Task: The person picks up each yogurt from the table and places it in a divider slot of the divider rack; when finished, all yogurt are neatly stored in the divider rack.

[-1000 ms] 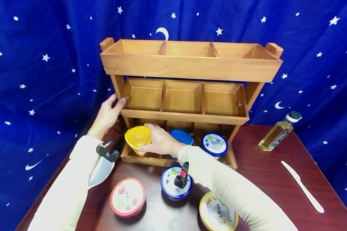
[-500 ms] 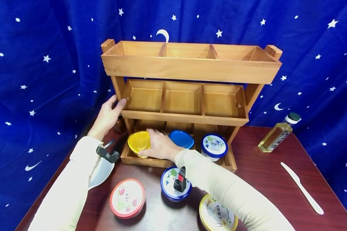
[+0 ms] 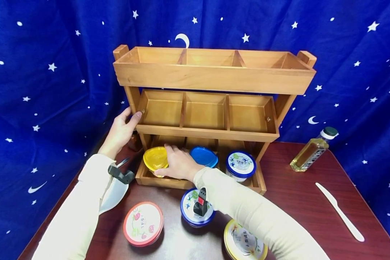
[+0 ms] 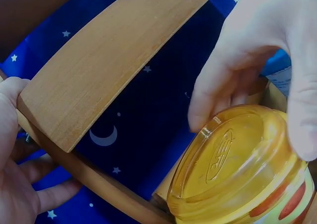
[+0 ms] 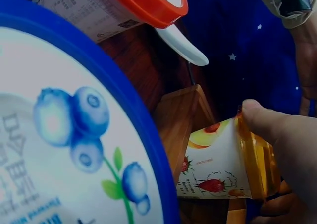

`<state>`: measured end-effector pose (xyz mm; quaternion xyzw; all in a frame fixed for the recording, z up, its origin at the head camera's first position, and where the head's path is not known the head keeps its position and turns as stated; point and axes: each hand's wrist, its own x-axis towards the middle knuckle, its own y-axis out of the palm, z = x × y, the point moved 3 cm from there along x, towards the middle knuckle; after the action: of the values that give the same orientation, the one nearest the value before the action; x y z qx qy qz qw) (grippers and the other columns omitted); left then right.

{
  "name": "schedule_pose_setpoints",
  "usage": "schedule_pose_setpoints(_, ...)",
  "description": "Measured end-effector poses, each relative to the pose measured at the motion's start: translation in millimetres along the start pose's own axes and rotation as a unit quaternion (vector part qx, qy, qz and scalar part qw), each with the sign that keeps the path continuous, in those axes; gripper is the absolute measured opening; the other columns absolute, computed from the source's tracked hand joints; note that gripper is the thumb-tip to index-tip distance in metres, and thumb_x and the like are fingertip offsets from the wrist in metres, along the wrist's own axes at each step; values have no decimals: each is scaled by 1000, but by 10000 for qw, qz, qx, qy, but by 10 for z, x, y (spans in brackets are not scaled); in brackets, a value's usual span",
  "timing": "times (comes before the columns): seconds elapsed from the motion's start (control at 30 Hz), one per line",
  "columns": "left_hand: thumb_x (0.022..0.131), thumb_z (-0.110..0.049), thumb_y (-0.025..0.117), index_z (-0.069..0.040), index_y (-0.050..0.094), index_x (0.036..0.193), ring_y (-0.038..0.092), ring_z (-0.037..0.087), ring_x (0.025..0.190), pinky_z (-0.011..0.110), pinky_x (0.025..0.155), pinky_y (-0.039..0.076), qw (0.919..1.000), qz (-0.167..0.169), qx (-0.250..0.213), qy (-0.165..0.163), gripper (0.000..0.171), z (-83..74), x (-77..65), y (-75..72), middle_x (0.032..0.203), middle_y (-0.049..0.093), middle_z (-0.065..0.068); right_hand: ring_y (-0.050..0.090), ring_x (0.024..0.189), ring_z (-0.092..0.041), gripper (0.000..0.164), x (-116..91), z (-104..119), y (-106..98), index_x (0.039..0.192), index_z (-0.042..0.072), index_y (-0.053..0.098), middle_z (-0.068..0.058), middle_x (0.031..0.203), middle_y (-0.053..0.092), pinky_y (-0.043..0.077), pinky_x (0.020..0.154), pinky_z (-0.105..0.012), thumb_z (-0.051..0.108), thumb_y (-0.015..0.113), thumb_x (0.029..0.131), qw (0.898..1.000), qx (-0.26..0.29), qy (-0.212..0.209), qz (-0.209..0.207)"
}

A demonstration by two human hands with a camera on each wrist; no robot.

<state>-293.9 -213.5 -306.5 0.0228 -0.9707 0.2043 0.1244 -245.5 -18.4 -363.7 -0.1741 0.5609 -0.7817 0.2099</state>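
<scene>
My left hand grips the left post of a three-tier wooden rack, thumb at the front and fingers behind. In the bottom tier's left compartment sits a cup with a translucent yellow lid. Thumb and fingers of my right hand hold it by the lid's edge, as the left wrist view also shows. Fruit pictures cover the cup's white side in the right wrist view. Beside it, partly behind my right hand, is a blue-lidded cup. A blueberry tub fills the right compartment.
Nearer me stand a red-rimmed tub, a blue-rimmed tub and a yellow-rimmed tub. A white utensil lies left, partly under my forearm. To the right are an oil bottle and a white plastic knife.
My right hand has lowered the yellow-lidded cup into the bottom left compartment, and its lid now sits slightly lower. My left hand has stayed on the rack's post.
</scene>
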Motion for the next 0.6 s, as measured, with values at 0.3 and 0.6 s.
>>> schedule_pose_setpoints(0.3, 102, -44, 48, -13, 45, 147, 53, 32, 124, 47, 112, 37, 10000, 11, 48, 28, 54, -13, -4, -5, 138, 55, 18, 53, 128, -29, 98, -204, 92, -232, 150, 6, 36, -12, 144, 50, 42, 110, -41, 63, 73, 78, 9978, 123, -534, -371)
schedule_pose_setpoints(0.6, 102, -44, 48, -14, 44, 147, 55, 33, 121, 48, 108, 41, 10000, 17, -44, -67, 54, -1, -3, -4, 139, 54, 19, 47, 135, -21, 89, -795, 170, -564, 148, 13, 42, -5, 148, 48, 39, 113, -39, 60, 74, 80, 9917, 572, -911, -702)
